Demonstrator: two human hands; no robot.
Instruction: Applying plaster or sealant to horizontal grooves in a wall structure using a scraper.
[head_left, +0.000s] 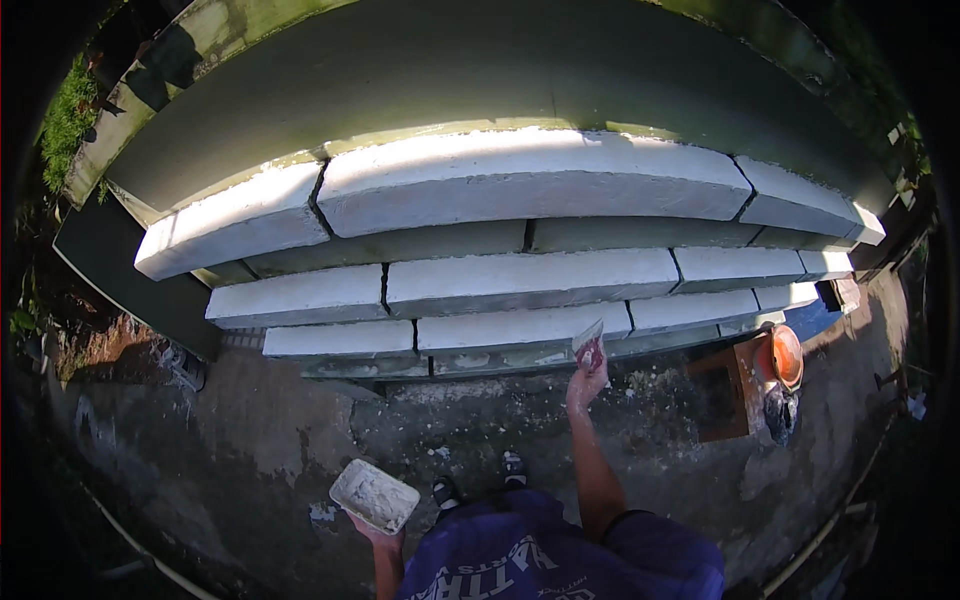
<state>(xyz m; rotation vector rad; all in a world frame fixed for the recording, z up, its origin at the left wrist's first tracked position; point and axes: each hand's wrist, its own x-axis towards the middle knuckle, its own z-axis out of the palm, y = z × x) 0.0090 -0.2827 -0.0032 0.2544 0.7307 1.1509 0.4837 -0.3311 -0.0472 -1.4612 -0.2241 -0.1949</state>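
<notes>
My left hand [378,534] is closed on a whitish rectangular tub [409,508], held low in front of me. White paste [375,490] lies inside it. Farther forward, my right hand [587,385] grips a putty knife [591,350] with a reddish handle and a broad, pale blade pointing up and away. In the picture, the blade overlaps the front of the lowest white ledge [500,328]; whether it touches is unclear. Above it, stepped back, run a middle white ledge [530,275] and a larger top ledge [540,188], each split by dark vertical gaps.
An orange basin [787,358] rests by a brown wooden box [738,385] at the right, with a dark plastic bag [780,415] hanging beside it. White crumbs dot the concrete floor [460,415]. A dark panel [135,270] stands at the left.
</notes>
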